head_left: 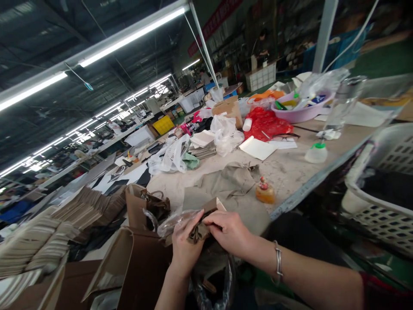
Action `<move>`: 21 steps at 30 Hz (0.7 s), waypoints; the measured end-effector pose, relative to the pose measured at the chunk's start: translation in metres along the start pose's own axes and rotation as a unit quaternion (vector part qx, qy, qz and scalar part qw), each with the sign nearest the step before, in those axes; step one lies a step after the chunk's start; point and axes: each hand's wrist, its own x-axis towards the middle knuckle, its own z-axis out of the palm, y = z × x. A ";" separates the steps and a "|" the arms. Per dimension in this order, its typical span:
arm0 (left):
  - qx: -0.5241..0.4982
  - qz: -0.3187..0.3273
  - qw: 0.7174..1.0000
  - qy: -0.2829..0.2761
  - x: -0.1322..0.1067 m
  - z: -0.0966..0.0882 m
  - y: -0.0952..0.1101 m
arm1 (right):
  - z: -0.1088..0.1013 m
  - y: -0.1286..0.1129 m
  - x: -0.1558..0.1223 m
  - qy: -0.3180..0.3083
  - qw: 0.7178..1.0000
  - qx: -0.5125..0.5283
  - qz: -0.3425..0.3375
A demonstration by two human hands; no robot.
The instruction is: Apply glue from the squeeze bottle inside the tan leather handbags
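Both hands meet at a brown handbag (pixel 199 233) with folded, leather-like material at its top. My left hand (pixel 187 243) is closed around its left side. My right hand (pixel 229 232) pinches its edge, fingertips pressed together close to the left hand. A plastic-wrapped handle (pixel 229 282) loops down below the hands, in shadow. Clear plastic (pixel 177 221) bulges out behind my left fingers. Under and beyond the hands a grey-brown cloth (pixel 222 183) lies creased on the worktable (pixel 290 165). The bag's lower part is dark and partly hidden by the hands.
A small bottle of amber liquid (pixel 265 193) and a green-capped bottle (pixel 316 153) stand at right. Brown bags (pixel 145 267) and stacked pieces (pixel 93 206) crowd the left. Farther back are plastic bags (pixel 224 133), a red bag (pixel 266 125) and a purple basin (pixel 301 113). A white basket (pixel 380 202) is right.
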 end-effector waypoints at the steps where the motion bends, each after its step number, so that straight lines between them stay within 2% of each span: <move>1: -0.010 -0.002 1.000 0.000 -0.001 0.001 -0.001 | 0.003 -0.001 0.000 -0.002 1.000 0.001 -0.005; 5: -0.036 -0.051 0.997 0.049 -0.007 0.000 -0.012 | 0.001 -0.011 0.000 -0.061 0.997 -0.029 -0.021; 8: -0.047 -0.100 0.993 0.051 -0.006 -0.009 -0.023 | -0.019 -0.022 -0.003 -0.109 0.993 -0.037 -0.029; 10: -0.066 -0.131 0.988 0.048 -0.001 -0.019 -0.028 | -0.042 -0.023 -0.010 -0.073 0.994 -0.043 -0.068; 12: -0.095 -0.161 0.980 0.068 0.008 -0.031 -0.033 | -0.071 -0.014 -0.020 0.008 0.991 -0.088 -0.102; 14: -0.128 -0.200 0.968 0.084 0.017 -0.043 -0.038 | -0.102 0.005 -0.032 0.088 0.982 -0.155 -0.067; 16: -0.159 -0.250 0.953 0.065 0.023 -0.053 -0.047 | -0.131 0.034 -0.045 0.164 0.962 -0.216 -0.017; 18: -0.180 -0.299 0.937 0.030 0.026 -0.061 -0.059 | -0.154 0.067 -0.059 0.183 0.949 -0.257 0.030; 21: -0.208 -0.346 0.915 0.010 0.029 -0.067 -0.078 | -0.175 0.114 -0.077 0.130 0.939 -0.301 0.107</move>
